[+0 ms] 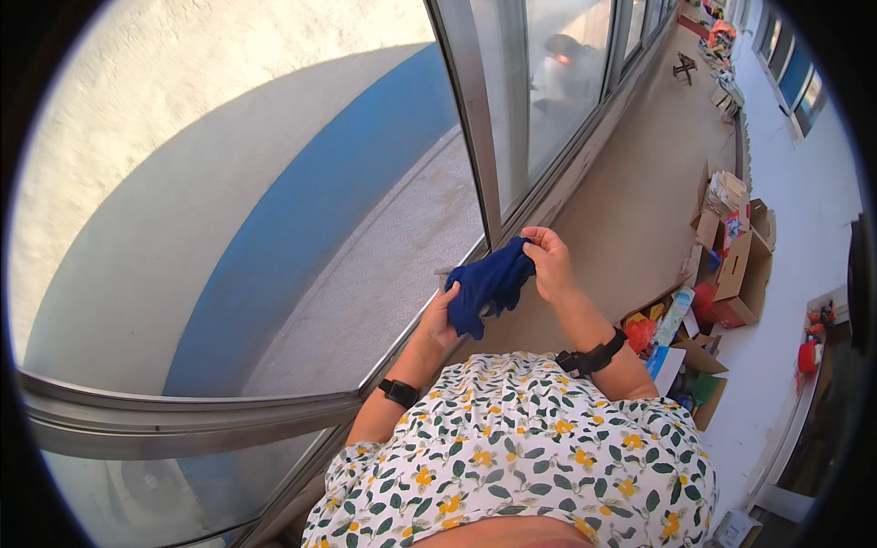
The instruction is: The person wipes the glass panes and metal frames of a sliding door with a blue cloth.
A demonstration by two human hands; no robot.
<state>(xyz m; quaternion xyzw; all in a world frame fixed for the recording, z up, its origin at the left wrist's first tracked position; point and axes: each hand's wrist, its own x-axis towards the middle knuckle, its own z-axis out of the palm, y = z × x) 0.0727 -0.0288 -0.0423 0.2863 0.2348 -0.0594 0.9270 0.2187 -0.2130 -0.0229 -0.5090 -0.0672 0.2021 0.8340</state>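
Observation:
A dark blue cloth [488, 288], bunched and creased, is stretched between my two hands in front of my body. My left hand [442, 316] grips its near left end, thumb on top. At the upper right end, my right hand [550, 264] pinches the fabric between thumb and fingers. The cloth is beside the metal window frame [473, 116]. A small greyish patch shows at the cloth's lower edge, too small to make out.
To my left a large window opening shows an outside wall with a blue band [301, 198]. Cardboard boxes [743, 281] with mixed goods line the right wall [795, 205]. Farther along the floor [616, 171] stands a small folding stool [684, 67], near more piled things [726, 89].

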